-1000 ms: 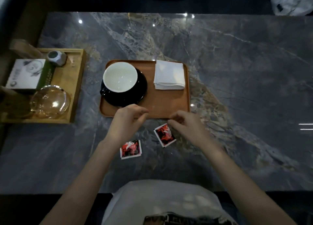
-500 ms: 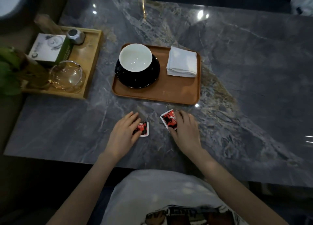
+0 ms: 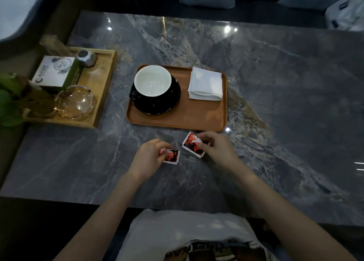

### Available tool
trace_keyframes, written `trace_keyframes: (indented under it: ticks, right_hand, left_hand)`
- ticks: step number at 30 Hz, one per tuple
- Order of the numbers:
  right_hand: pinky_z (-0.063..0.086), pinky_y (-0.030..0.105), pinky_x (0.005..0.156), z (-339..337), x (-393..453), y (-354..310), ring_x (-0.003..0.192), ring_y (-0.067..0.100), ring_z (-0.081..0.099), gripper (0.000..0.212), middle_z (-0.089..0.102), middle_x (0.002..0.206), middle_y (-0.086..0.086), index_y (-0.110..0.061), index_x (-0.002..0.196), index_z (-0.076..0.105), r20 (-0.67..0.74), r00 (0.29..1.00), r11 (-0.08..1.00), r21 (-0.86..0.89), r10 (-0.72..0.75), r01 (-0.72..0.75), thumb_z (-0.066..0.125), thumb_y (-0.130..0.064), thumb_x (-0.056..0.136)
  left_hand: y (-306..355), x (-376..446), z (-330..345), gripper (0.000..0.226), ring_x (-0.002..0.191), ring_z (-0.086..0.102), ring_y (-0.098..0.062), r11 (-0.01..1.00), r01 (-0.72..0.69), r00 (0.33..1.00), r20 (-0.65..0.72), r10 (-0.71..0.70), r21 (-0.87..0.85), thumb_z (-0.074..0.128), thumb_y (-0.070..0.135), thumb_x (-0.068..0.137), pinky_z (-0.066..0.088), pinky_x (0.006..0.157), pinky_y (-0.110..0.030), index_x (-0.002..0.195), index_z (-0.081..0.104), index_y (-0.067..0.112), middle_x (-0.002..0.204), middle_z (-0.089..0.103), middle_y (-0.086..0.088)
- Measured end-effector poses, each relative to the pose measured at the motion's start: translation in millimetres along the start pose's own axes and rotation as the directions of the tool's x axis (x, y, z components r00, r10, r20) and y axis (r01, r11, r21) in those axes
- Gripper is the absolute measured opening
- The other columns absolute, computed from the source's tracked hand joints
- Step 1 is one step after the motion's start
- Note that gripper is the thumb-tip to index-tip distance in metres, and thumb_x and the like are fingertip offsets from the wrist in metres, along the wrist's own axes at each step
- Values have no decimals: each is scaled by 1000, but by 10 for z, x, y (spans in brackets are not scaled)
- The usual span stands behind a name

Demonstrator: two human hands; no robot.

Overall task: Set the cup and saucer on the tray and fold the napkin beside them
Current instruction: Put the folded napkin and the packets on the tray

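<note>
A brown tray (image 3: 197, 117) lies on the grey marble table. On its left part stands a black cup with a white inside (image 3: 152, 81) on a black saucer (image 3: 169, 103). A folded white napkin (image 3: 205, 83) lies on the tray's right part. In front of the tray my left hand (image 3: 146, 158) pinches a small red and black sachet (image 3: 172, 156). My right hand (image 3: 218, 150) pinches a second such sachet (image 3: 192, 145), tilted off the table.
A wooden tray (image 3: 102, 95) at the left holds a white and green box (image 3: 56, 71), a glass bowl (image 3: 75, 102) and a small metal object (image 3: 86, 58). A green plant (image 3: 9, 101) stands at the far left. Cushions and a white bag lie beyond the table.
Both hands came back from the tray's front edge to the two sachets and took hold of them. The right sachet is now lifted at one side.
</note>
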State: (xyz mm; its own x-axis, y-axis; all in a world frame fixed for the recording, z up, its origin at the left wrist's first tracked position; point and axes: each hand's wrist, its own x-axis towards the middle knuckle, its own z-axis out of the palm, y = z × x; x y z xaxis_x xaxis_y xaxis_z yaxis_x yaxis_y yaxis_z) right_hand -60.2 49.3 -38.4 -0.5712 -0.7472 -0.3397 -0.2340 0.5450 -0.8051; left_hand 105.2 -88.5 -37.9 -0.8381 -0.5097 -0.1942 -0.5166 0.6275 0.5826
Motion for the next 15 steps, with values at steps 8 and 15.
trace_keyframes:
  ticks: [8, 15]
  right_hand:
    - [45, 27, 77, -633, 567, -64, 93, 12, 58, 19, 67, 102, -1, -17, 101, 68, -170, 985, 999, -21, 32, -37, 64, -10, 84]
    - [49, 31, 88, -628, 756, 37, 103, 16, 61, 23, 65, 110, 3, -19, 104, 62, -27, 999, 970, -240, 23, -29, 68, -14, 82]
  left_hand:
    - [281, 456, -144, 17, 78, 56, -10, 992, -52, 998, 32, 56, -112, 68, 7, 80, 34, 66, -3, 96, 72, 5, 95, 72, -9]
    - [525, 932, -217, 21, 77, 52, -8, 986, 7, 996, 86, 7, -168, 65, 13, 84, 32, 65, -9, 104, 70, 9, 88, 65, 1]
